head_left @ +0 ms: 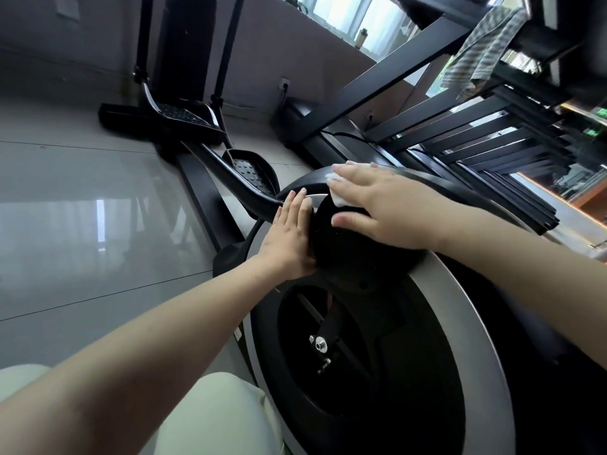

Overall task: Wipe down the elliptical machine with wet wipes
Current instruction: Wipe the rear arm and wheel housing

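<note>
Grey glossy floor tiles (98, 224) filled the left side, and the elliptical machine (460, 307) ran from its pedals (253, 174) back to the big round housing (348, 257) right by the person. The left hand (289, 234) lay flat against the housing's side, fingers straight, holding nothing, probably just steadying. Next over, the wet wipe (338, 198) sat on top of the black cover, mostly hidden under the right hand (384, 208). That hand's flat, spread fingers pressed it down rather than pinching it. The wipe looked thin, limp and damp, so it'd likely bunch or skate on that slick plastic; palm pressure seemed the way to drive it. The machine looked heavy and rigid, not budging. A striped towel (486, 50) hung far right.
</note>
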